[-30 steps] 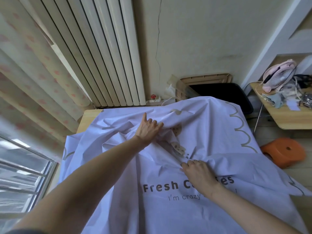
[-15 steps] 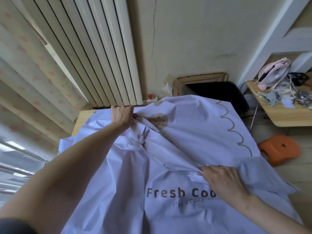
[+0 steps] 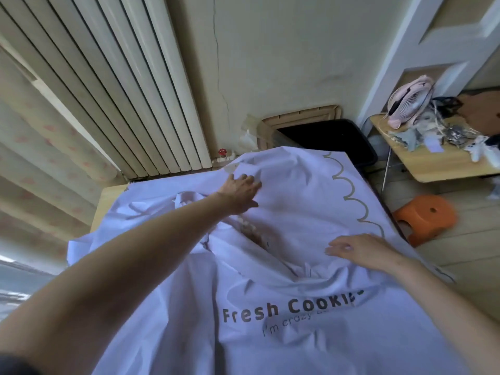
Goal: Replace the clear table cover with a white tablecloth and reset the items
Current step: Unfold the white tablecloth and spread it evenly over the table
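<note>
Spreading over the bench (image 3: 108, 197), the white tablecloth (image 3: 297, 207) lies under both hands.

The cloth covers nearly the whole bench; only a strip of wood shows at the far left corner. It is still wrinkled, with a raised fold running through the middle, and the words "Fresh Cookies" face the near side. The left hand (image 3: 239, 192) reaches to the far part, palm down on the cloth, fingers spread and flat, gripping nothing. The right hand (image 3: 359, 250) rests on the cloth at the right, just beside the fold, fingers stretched toward the left; it also holds nothing. An orange stool (image 3: 424, 217) stands on the floor, right of the bench.
</note>
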